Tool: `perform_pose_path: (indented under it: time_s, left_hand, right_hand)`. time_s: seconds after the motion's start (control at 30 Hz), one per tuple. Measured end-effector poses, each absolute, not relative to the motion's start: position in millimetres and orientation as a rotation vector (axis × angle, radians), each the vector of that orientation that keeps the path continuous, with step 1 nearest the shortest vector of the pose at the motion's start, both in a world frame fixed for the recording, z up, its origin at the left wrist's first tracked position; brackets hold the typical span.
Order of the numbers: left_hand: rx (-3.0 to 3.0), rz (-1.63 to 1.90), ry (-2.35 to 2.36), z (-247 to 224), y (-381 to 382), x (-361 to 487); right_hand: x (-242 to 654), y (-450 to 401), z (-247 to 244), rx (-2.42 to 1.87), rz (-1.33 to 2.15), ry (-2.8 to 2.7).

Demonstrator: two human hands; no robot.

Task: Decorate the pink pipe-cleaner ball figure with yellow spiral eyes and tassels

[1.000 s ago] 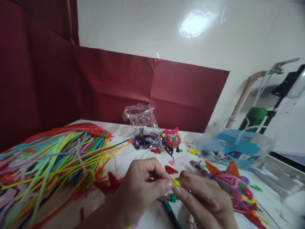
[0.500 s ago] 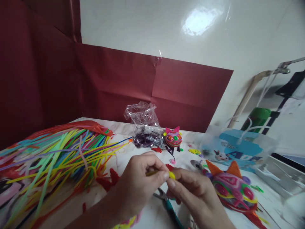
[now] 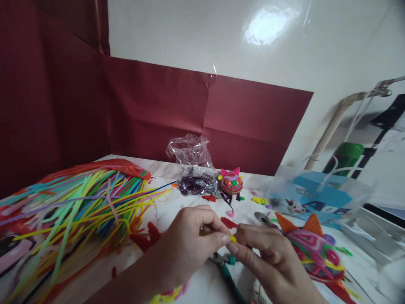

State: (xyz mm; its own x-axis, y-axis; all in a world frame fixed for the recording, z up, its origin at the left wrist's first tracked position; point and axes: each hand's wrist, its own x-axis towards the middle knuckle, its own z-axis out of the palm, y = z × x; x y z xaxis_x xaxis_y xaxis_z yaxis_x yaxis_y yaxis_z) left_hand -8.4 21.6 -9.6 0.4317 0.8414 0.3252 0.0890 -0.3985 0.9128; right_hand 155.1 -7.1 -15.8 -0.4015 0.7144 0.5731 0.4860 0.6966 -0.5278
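Observation:
A small piece of yellow pipe cleaner is pinched between my two hands near the bottom centre. My left hand grips it with thumb and forefinger, and a thin yellowish length shows inside the curled fingers. From the other side, my right hand closes thumb and fingers on its end, covering much of it. Beneath the hands lie green-handled pliers, partly hidden. Red fuzzy pieces rest beside my left wrist. Right of my right hand is a colourful animal face with orange ears.
Loose coloured pipe cleaners spread over the left of the white table. Further back stand a clear plastic bag of dark material and a small pink-eared face. A blue-printed translucent bag and a grey box are at right.
Both hands have shifted slightly right and down with the yellow pipe cleaner, and less of it shows between the fingers. The whole view has moved a little.

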Motion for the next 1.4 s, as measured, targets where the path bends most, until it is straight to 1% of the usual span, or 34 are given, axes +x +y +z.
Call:
perform_pose_path:
  time_s: [0.17,0.3,0.53,0.6,0.67,0.77,0.87,0.97,1.13,1.4]
  left_hand:
    - [1.550,1.027,0.693,-8,21,-7]
    - [1.418,1.095,0.571,-9,16,-3]
    - [1.349,1.244,0.488,-16,9,5]
    - [1.452,1.257,0.576,-13,12,0]
    - [1.669,1.230,0.720,-8,15,-6]
    - [2.047,1.073,0.870,-4,18,-15]
    - [2.203,0.955,0.914,-3,18,-16]
    - [2.134,0.944,0.917,-2,17,-14]
    - [1.868,1.042,0.856,-4,19,-12]
    - [1.580,1.141,0.663,-13,19,-6]
  right_hand:
    - [156,-8,-18,-0.860,0.268,-1.972]
    - [153,-13,-24,-0.852,0.278,-1.850]
    - [136,-17,-38,-0.899,0.469,-1.456]
    - [137,-15,-34,-0.944,0.527,-1.518]
    - [141,-12,-27,-0.994,0.534,-1.704]
    - [150,-8,-20,-1.097,0.458,-2.040]
    - [155,-6,-20,-1.127,0.360,-2.206]
    - [154,-6,-21,-1.051,0.302,-2.197]
    - [154,-9,-19,-0.923,0.228,-2.079]
    - [154,-12,-18,-0.867,0.188,-1.886]
